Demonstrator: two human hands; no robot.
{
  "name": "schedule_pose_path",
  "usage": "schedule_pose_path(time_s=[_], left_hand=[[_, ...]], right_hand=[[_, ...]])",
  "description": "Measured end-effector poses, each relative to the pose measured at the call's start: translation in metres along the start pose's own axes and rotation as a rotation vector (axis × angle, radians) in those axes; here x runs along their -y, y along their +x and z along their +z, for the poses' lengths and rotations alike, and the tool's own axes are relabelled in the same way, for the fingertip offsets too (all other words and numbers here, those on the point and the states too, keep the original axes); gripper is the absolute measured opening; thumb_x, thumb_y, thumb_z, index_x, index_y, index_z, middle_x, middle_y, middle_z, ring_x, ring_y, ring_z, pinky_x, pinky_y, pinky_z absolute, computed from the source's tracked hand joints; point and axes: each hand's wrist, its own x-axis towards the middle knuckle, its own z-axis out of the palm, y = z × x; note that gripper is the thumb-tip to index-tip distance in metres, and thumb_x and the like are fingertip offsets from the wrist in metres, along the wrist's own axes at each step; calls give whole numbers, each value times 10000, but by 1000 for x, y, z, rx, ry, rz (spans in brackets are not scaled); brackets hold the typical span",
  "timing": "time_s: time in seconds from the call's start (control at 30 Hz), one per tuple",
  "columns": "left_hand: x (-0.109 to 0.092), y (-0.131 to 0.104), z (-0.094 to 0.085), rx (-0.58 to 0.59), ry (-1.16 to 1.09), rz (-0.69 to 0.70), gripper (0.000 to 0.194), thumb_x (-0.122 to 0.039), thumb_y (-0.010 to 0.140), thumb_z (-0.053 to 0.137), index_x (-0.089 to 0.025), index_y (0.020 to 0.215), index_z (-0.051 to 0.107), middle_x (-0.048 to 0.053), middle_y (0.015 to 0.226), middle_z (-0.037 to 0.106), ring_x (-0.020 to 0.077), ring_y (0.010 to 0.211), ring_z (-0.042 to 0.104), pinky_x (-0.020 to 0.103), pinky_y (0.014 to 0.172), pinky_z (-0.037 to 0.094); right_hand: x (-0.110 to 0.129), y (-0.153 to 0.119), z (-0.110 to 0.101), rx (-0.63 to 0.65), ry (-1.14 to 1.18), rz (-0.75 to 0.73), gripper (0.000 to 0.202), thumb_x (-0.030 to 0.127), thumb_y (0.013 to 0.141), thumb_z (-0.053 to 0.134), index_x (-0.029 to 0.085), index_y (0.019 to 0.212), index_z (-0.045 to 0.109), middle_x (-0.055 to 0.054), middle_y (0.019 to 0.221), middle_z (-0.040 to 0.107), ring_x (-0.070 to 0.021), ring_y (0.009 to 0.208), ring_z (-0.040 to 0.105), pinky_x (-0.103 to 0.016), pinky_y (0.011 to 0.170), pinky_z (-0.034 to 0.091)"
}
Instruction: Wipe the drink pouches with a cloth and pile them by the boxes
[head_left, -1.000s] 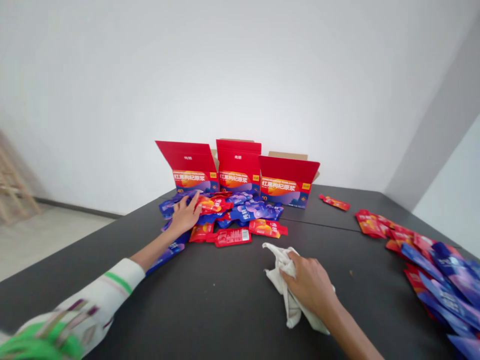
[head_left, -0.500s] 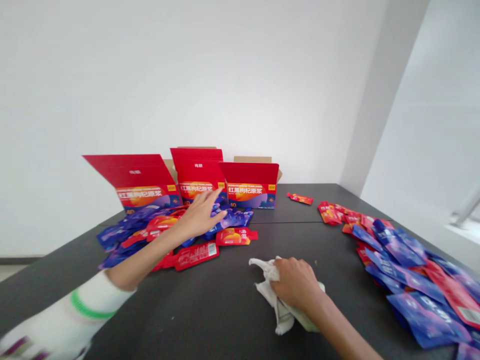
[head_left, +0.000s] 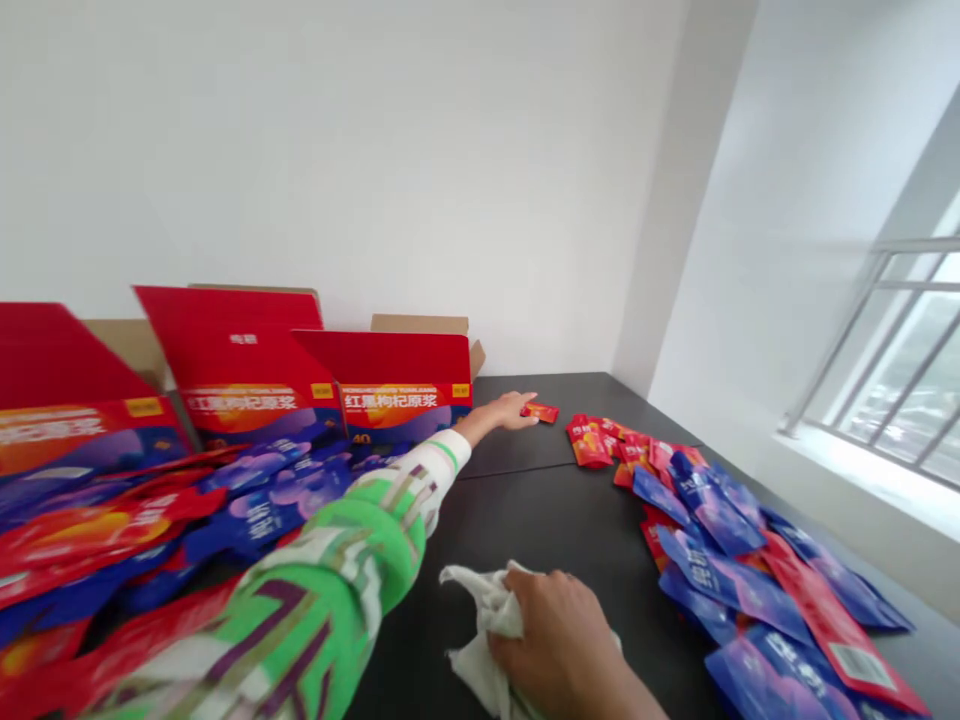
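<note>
My left hand (head_left: 510,410) stretches far across the table, fingers extended, at the near end of a single red pouch (head_left: 544,412) lying by itself. Whether the fingertips touch that pouch I cannot tell. Bunched under my right hand (head_left: 551,630) is a white cloth (head_left: 484,610), gripped against the dark table (head_left: 480,535). Part of the cloth is hidden by the hand. Left of my sleeved arm lies a heap of red and blue pouches (head_left: 255,510), partly covered by the sleeve.
Along the back stand three open red printed boxes: one at left (head_left: 82,430), one in the middle (head_left: 255,400) and one at right (head_left: 405,400). Another spread of red and blue pouches (head_left: 720,580) runs down the right side. A window with a railing (head_left: 885,350) is beyond.
My left hand has gone from above the left heap out to the lone red pouch at the back. My right hand still grips the cloth. The view has swung right and closer.
</note>
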Motion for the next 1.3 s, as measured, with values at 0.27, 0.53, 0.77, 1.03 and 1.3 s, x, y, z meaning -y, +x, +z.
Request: schedule_pose_path(time_s=[0.27,0.53,0.77,1.03,1.3], left_hand=[[10,48,38,65,57,-144,728,-683,768,448,-279,1365,348,153,1413,358,427,1258,326,598,921,324],[-25,-39,2,-24,164,3,331,-391,936,317,-246,1122,549,104,1026,638,265,987,563,390,810,408],[-28,-266,-62,-111,269,256,629,-47,812,392,-367,1349,327,24,1220,550,228,1074,497,339,845,380],[-46,-441,-14,-16,90,-91,519,-257,852,486,-299,1353,358,90,1233,488,265,1122,482,385,911,394],[-62,-444,-16,-39,-244,-204,537,-535,681,627,-242,1109,489,51,1116,574,262,1039,560,333,854,445]], right_hand=[[0,6,2,67,56,27,235,262,612,554,237,826,647,-55,833,690,-259,788,631,-372,769,420],[-10,3,-10,53,32,-53,244,349,755,479,224,879,648,-52,818,685,-205,774,631,-256,656,372],[-21,5,-21,53,45,-44,242,367,781,505,227,914,651,-30,867,681,-169,812,613,-217,656,349],[45,-6,0,-48,70,101,355,425,843,402,204,1003,629,-57,901,672,-157,771,613,-221,614,373],[148,-40,37,-41,-149,-186,267,367,791,461,217,979,577,-62,866,671,-216,810,622,-293,690,389]])
